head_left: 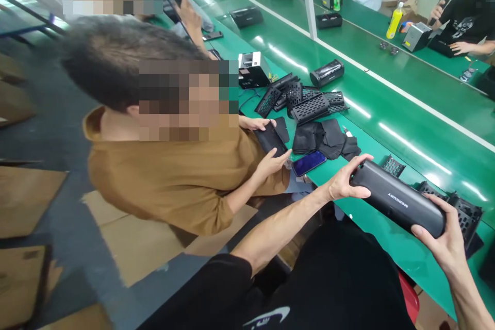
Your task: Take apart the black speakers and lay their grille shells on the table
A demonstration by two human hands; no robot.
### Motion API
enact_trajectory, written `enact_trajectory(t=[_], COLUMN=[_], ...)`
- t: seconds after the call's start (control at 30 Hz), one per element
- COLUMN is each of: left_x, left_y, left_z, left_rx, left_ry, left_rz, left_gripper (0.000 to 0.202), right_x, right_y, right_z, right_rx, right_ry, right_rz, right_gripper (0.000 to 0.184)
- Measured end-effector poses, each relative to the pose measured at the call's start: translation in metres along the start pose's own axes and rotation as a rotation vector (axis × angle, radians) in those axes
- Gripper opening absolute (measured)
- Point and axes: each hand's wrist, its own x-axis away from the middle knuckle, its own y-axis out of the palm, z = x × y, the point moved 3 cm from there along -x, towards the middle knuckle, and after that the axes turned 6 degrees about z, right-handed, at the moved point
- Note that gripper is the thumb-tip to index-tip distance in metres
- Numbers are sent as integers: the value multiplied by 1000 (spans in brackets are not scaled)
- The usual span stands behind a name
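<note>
In the head view, my left hand (344,181) and my right hand (439,234) grip opposite ends of a black capsule-shaped speaker (398,198) marked MERKURY. I hold it above the green workbench (390,227), tilted down toward the right. Its far side is hidden by my fingers at each end. Just beyond it, a phone with a lit screen (308,163) lies on the bench, and a black perforated grille (393,166) sits close by. More grilles (467,214) lie under my right hand's side.
A co-worker in a brown shirt (162,178) leans over the bench on the left, both hands on a black flat piece (269,138). Black fabric pieces (320,139), grilles (309,103), and a boxed unit (251,69) lie beyond. Other workers sit across a glass divider (309,0).
</note>
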Motion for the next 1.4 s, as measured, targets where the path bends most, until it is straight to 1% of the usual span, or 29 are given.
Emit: enact_trajectory(t=[0.07,0.1,0.17,0.2,0.23,0.27,0.37,0.47,0.57,0.63,0.7,0.73,0.8,0.87,0.97,1.03,1.1,1.23,1.33,1.4], left_x=[-4,-6,-5,-3,-1,2,12,19,25,28,30,31,29,26,21,18,17,14,7,4], left_y=[4,5,7,8,9,10,14,17,12,7,4,3,3,4,8,10,10,12,14,14], left_z=[-12,-19,-32,-38,-44,-49,-63,-74,-79,-76,-71,-69,-68,-71,-76,-76,-71,-62,-58,-54], left_rx=[58,99,189,230,265,292,340,311,250,245,220,189,104,32,46,102,102,-41,-78,-52], left_ry=[-79,-137,-272,-331,-376,-403,-419,-466,-527,-495,-398,-342,-259,-237,-280,-288,-237,-116,-83,-75], left_rz=[39,45,22,6,-3,1,78,150,163,105,42,31,57,98,91,46,11,47,47,5], left_gripper=[108,102,90,87,86,87,90,90,94,104,115,117,112,105,109,114,114,99,99,101], right_x=[-2,-3,1,5,9,13,26,39,50,56,60,62,64,66,70,72,75,81,84,83], right_y=[5,8,15,18,21,23,31,41,50,54,58,60,64,67,69,69,70,73,74,73], right_z=[10,18,34,40,45,49,54,56,60,68,78,84,95,104,110,111,108,99,93,86], right_rx=[-37,-80,-220,-294,-347,-374,-369,-426,-479,-525,-587,-611,-635,-642,-655,-675,-720,-829,-886,-875], right_ry=[150,255,471,545,585,593,568,654,731,758,779,787,799,815,842,869,908,969,1023,978], right_rz=[-49,-88,-170,-196,-206,-201,-160,-146,-175,-183,-179,-177,-170,-161,-146,-142,-147,-124,-70,-44], right_gripper=[81,82,86,88,91,92,88,79,73,69,65,64,64,63,59,57,56,50,50,51])
